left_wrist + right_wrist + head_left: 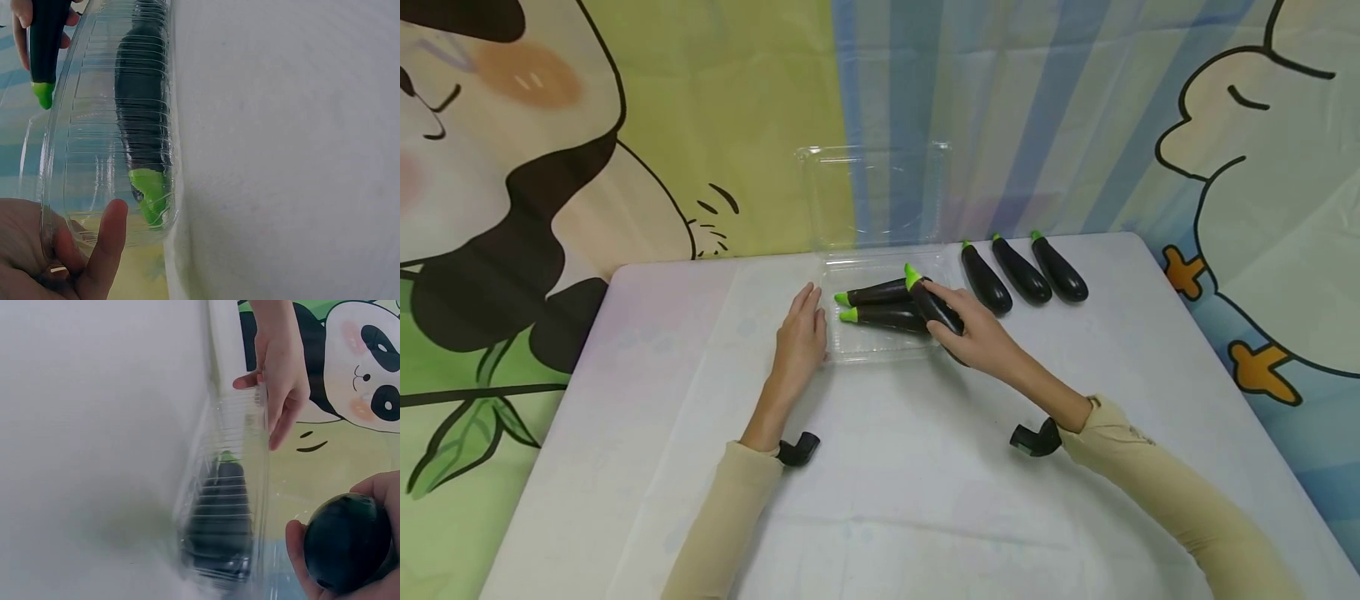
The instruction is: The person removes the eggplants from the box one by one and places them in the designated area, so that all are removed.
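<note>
A clear plastic box (880, 352) lies on the table, with its lid (880, 196) standing up behind. In it are two dark eggplants with green stems, a rear eggplant (880, 292) and a front eggplant (883, 317). My left hand (801, 329) rests against the box's left edge, fingers fairly straight; the left wrist view shows a digit along the outer wall. My right hand (977, 329) grips another eggplant (934, 308) above the box's right part, its green stem pointing away. That held eggplant (347, 544) shows its rounded end in the right wrist view.
Right of the box lie three more eggplants in a row: a near one (987, 279), a middle one (1021, 271) and a far-right one (1060, 268). A white cloth covers the table (887, 517). Behind it hangs a cartoon-printed curtain (760, 108).
</note>
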The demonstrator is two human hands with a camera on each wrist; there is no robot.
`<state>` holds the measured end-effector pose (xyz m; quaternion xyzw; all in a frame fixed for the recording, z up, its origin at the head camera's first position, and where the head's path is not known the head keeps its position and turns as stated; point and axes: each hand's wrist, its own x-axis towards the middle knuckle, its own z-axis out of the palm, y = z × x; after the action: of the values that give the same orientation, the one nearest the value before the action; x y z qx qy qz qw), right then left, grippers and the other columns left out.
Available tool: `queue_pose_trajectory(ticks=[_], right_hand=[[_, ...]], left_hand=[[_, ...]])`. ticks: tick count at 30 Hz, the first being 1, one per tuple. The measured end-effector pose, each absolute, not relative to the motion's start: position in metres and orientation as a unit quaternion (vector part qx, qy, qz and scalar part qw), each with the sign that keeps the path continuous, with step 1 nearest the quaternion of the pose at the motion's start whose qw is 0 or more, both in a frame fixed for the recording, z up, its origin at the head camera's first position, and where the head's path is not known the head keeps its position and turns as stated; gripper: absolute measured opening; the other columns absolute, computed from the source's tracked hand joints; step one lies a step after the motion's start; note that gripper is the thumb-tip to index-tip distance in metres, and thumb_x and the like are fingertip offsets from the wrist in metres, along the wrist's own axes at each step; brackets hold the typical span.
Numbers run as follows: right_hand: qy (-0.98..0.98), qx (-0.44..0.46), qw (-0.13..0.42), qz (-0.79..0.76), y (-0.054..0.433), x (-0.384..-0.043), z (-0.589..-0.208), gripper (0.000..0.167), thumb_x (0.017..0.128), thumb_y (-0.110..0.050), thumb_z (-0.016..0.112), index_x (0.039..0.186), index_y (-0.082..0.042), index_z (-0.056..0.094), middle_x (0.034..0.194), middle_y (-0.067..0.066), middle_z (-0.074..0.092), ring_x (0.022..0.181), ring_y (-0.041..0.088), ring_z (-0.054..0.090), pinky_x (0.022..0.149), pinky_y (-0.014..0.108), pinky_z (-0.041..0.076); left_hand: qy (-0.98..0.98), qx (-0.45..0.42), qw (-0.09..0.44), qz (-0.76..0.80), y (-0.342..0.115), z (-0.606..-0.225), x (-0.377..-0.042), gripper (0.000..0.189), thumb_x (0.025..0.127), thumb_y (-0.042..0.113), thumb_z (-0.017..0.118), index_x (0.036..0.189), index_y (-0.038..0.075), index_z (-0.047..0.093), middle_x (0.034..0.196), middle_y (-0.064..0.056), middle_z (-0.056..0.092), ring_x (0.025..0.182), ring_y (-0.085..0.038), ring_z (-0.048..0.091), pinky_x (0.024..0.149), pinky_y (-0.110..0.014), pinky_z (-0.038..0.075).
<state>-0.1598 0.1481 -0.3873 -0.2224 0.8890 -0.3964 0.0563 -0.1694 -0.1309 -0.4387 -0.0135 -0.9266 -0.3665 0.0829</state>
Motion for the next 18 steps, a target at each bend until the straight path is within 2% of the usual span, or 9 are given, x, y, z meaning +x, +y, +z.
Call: queue_pose_trajectory(ticks=[4, 5, 8, 12, 18], right_hand=[[0.881, -0.213, 0.036, -0.421, 0.160, -0.149, -0.393, 0.059, 0.097, -0.022, 0.059, 0.151, -0.023, 0.035, 0.130, 0.017, 0.051, 0.094, 0.027, 0.053, 0.066, 0.034, 0.049], [0.880, -0.209, 0.029, -0.425, 0.163, -0.146, -0.394, 0.059, 0.096, -0.021, 0.059, 0.151, -0.022, 0.036, 0.130, 0.017, 0.051, 0.094, 0.027, 0.053, 0.066, 0.033, 0.049], [0.878, -0.194, 0.005, -0.437, 0.172, -0.140, -0.397, 0.060, 0.095, -0.018, 0.061, 0.150, -0.021, 0.037, 0.132, 0.017, 0.050, 0.096, 0.027, 0.054, 0.068, 0.034, 0.051], [0.875, -0.152, -0.008, -0.459, 0.185, -0.135, -0.401, 0.061, 0.096, -0.017, 0.059, 0.151, -0.022, 0.035, 0.138, 0.018, 0.045, 0.106, 0.030, 0.054, 0.075, 0.039, 0.053], [0.880, -0.099, 0.013, -0.464, 0.204, -0.125, -0.409, 0.065, 0.096, -0.014, 0.057, 0.154, -0.019, 0.029, 0.153, 0.019, 0.030, 0.124, 0.038, 0.045, 0.085, 0.047, 0.052]], left_hand=[[-0.927, -0.015, 0.082, -0.365, -0.130, -0.439, -0.169, 0.043, 0.103, 0.011, 0.042, 0.144, -0.003, 0.042, 0.155, -0.015, 0.036, 0.134, -0.033, 0.047, 0.105, -0.047, 0.046], [-0.928, -0.016, 0.083, -0.363, -0.130, -0.440, -0.169, 0.043, 0.103, 0.011, 0.042, 0.143, -0.003, 0.042, 0.154, -0.015, 0.037, 0.136, -0.033, 0.045, 0.109, -0.048, 0.042], [-0.928, -0.015, 0.084, -0.362, -0.129, -0.439, -0.169, 0.043, 0.102, 0.011, 0.043, 0.143, -0.003, 0.042, 0.154, -0.015, 0.037, 0.136, -0.033, 0.046, 0.108, -0.049, 0.042], [-0.929, -0.016, 0.087, -0.358, -0.129, -0.438, -0.169, 0.043, 0.103, 0.011, 0.042, 0.143, -0.004, 0.043, 0.154, -0.016, 0.037, 0.136, -0.034, 0.045, 0.108, -0.049, 0.043], [-0.929, -0.014, 0.083, -0.361, -0.130, -0.438, -0.170, 0.043, 0.103, 0.011, 0.042, 0.143, -0.003, 0.042, 0.154, -0.015, 0.036, 0.134, -0.034, 0.047, 0.105, -0.048, 0.046]])
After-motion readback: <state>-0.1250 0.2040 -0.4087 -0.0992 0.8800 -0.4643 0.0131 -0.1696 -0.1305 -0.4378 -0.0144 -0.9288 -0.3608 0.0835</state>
